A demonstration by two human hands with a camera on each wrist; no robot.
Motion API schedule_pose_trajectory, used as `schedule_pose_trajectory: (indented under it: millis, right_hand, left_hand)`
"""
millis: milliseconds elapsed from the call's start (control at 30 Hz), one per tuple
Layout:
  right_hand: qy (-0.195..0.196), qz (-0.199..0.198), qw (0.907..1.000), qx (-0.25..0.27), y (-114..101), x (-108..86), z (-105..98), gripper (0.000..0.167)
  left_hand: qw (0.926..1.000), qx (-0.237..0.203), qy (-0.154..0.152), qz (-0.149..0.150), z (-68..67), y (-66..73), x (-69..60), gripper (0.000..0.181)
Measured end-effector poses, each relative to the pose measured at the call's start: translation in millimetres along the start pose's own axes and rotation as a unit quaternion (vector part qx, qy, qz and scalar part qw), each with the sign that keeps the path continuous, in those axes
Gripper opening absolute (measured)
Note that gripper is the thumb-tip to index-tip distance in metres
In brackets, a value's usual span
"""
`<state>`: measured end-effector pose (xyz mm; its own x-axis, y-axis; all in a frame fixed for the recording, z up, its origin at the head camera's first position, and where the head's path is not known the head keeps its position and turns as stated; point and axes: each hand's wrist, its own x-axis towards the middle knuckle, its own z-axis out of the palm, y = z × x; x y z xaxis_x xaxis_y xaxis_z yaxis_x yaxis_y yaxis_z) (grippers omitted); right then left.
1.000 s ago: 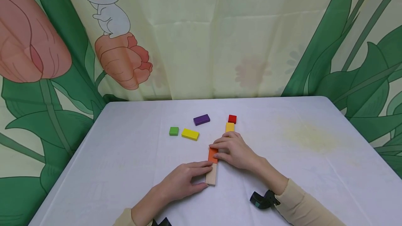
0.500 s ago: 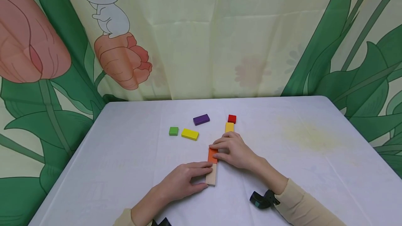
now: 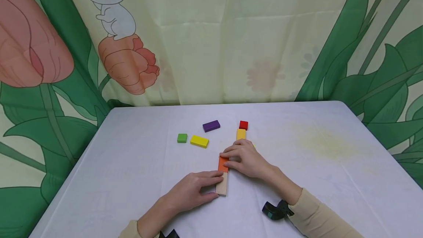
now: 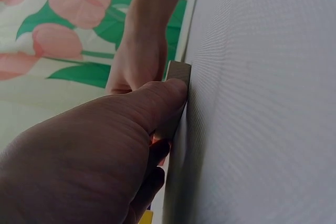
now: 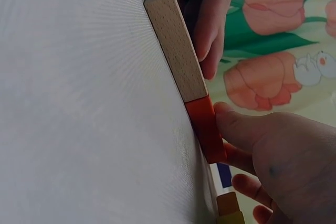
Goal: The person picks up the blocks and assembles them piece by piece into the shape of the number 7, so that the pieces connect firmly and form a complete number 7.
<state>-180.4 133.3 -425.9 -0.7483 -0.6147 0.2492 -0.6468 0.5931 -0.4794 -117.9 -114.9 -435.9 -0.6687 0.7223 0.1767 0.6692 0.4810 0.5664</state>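
Relative to the earlier head frames, the view shifts slightly and a yellow sliver (image 3: 254,145) appears behind the right hand (image 3: 246,159); hands and blocks otherwise keep their arrangement. The left hand (image 3: 195,191) holds the plain wooden block (image 3: 222,186) in a narrow grip: the thumb is at its near end, and the index and middle fingertips are at its far part. The right hand pinches the orange block (image 3: 223,164) between thumb and index finger, the thumb on its right side, the index at its far end. Both blocks lie on the white cloth (image 3: 297,157), end to end and touching (the right wrist view shows a closed seam). Beyond the right hand, which partly covers it, an amber block (image 3: 241,133) lies just before a red block (image 3: 243,125). Farther left lie a yellow block (image 3: 199,141), a green block (image 3: 182,138) and a purple block (image 3: 211,126).
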Motion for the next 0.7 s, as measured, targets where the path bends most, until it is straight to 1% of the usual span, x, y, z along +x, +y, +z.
schedule_pose_trajectory:
  millis: [200, 533, 700]
  right_hand:
    - [-0.003, -0.004, 1.0, -0.001, -1.3, 0.1, 0.2, 0.03]
    - [-0.002, -0.001, 1.0, -0.007, -0.8, -0.7, 1.1, 0.029]
    - [0.0, -0.003, 0.9999, -0.011, -2.2, -1.2, 0.5, 0.03]
  left_hand:
    - [0.9999, -0.005, 0.004, 0.016, -0.1, -1.2, -1.0, 0.046]
    - [0.9999, -0.005, -0.008, -0.006, -0.7, 1.1, -0.9, 0.047]
    - [0.9999, -0.002, -0.011, -0.009, -1.2, 1.7, -1.5, 0.048]
